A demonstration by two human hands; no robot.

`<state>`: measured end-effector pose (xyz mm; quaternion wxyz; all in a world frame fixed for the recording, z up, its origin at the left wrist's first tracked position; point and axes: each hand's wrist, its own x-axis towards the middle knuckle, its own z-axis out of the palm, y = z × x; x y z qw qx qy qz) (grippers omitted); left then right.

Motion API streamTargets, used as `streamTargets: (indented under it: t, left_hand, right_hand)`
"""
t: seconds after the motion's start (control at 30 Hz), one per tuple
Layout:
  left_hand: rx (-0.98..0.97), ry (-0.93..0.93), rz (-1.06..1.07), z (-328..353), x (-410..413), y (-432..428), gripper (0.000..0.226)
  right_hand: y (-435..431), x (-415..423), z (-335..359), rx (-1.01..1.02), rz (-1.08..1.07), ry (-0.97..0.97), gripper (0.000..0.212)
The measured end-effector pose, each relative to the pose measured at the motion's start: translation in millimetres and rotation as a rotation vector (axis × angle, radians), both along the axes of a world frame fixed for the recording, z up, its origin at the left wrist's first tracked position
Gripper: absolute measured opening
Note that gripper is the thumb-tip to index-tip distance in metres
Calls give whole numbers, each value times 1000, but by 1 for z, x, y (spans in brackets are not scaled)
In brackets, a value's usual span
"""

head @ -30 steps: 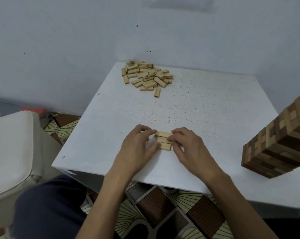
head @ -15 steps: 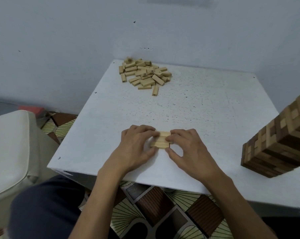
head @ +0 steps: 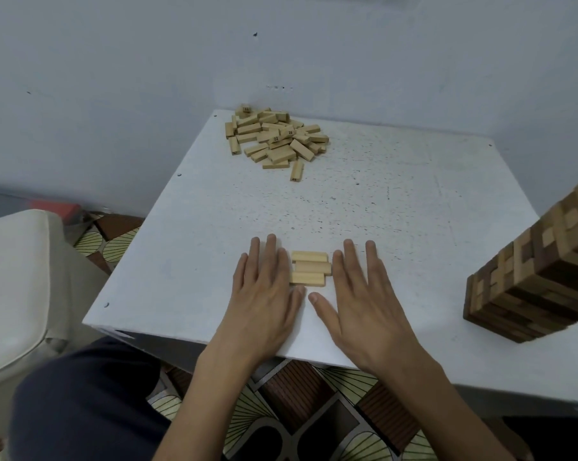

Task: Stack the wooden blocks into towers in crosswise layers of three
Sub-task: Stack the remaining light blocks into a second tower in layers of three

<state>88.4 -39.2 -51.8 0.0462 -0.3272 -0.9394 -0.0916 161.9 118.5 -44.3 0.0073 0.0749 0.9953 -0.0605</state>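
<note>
**Now, three pale blocks lie between two flat hands**

Smooth rectangular bars of light wood, the three blocks (head: 310, 268) lie side by side near the front edge of the white, black-speckled table (head: 397, 194), with their ends slightly staggered. The left hand (head: 264, 294) rests palm down with fingers straight, its forefinger against the row's left ends. The right hand (head: 360, 294) lies equally flat just beside the right ends and grips nothing; whether it touches them is unclear. At the far left corner sits a loose pile (head: 276, 138) of matching blocks, some with printed numbers. A tower (head: 530, 284) of mixed dark and light wood stands at the table's right, well apart and partly cut off by the frame. A cream cushioned seat (head: 18, 277) sits left of the table. Patterned floor tiles (head: 297, 410) show below, beside a dark-clothed knee (head: 81, 400).
</note>
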Motion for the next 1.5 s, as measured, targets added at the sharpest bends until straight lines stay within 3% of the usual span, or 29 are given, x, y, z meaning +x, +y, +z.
streamTargets:
  t: [0.3,0.8,0.93,1.2,1.27,1.37,1.5]
  left_hand:
    - [6,118,20,-10,1,8,57]
    - [-22,110,55,-12,0,9,57]
    - [-41,101,42,-12,1,10,58]
    - [0,-168,37,7,-3,-1,88]
    - [7,-193,44,12,-8,-4,89]
    - [66,-221,40,16,-19,-7,86]
    - [206,-99,-8,18,-45,-6,63]
  right_hand:
    - [-5,-5,2,-32,18,-5,85]
    - [-4,-8,-9,14,5,29,74]
    - [-4,-7,-3,-25,28,-24,82]
    - [1,-8,15,-93,-23,-75,88]
    - [4,-12,21,-155,-36,-58,82]
    - [8,-23,30,-271,-51,30,57]
    - [12,-57,37,-292,-26,196,45]
